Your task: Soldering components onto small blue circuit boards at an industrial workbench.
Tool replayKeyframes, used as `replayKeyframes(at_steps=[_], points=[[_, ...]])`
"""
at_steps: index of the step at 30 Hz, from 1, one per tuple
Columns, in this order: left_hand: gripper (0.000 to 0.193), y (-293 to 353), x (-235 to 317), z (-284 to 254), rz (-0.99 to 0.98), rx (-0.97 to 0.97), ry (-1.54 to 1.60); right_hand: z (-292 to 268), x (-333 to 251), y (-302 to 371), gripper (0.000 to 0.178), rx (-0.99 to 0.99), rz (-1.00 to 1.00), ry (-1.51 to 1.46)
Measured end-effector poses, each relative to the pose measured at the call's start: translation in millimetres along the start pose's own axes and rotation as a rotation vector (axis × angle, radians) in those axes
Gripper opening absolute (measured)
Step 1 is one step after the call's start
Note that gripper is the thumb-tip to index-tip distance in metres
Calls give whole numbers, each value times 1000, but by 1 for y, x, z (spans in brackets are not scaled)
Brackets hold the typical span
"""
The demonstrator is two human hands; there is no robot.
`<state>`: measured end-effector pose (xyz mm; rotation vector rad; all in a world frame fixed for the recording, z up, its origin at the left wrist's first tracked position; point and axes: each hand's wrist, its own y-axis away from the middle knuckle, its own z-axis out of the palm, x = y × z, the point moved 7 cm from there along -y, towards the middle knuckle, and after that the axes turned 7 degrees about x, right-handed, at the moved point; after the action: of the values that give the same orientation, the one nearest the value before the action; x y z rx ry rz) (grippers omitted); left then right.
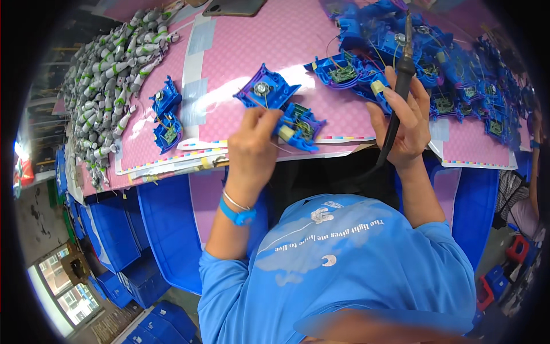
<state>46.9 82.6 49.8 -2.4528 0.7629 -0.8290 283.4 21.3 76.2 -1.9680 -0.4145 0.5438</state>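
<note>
My right hand is wrapped round the dark handle of a soldering iron, its metal tip pointing up and away from me. In front of my body, my left hand is closed in a pinch between two joined blue plastic shell halves. Its fingertips touch their edges and wires, but what they grip is hidden. One shell half has a round silver speaker-like part and purple trim. The other half carries a green circuit board and a strip of yellowish tape. Thin wires run between the halves.
Several similar blue shells with boards and wires are piled at the right. Another wired pair lies left of my left hand. Grey-white parts with green bands are heaped at the far left. A phone lies at the back of the pink-covered table.
</note>
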Motion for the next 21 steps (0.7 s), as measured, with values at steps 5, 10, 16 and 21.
replayKeyframes(at_steps=[5, 10, 16, 21], points=[[58, 24, 25, -13, -54, -61, -3, 8, -41, -5, 42, -139, 4, -272], [54, 33, 9, -45, -217, 31, 164, 31, -65, -2, 53, -302, -72, -318], [31, 58, -37, -29, -701, 28, 504, 34, -81, 5, 57, -348, -8, -432], [21, 58, -42, -19, -755, 133, 976, 52, -73, 22, 68, -353, 85, -467]])
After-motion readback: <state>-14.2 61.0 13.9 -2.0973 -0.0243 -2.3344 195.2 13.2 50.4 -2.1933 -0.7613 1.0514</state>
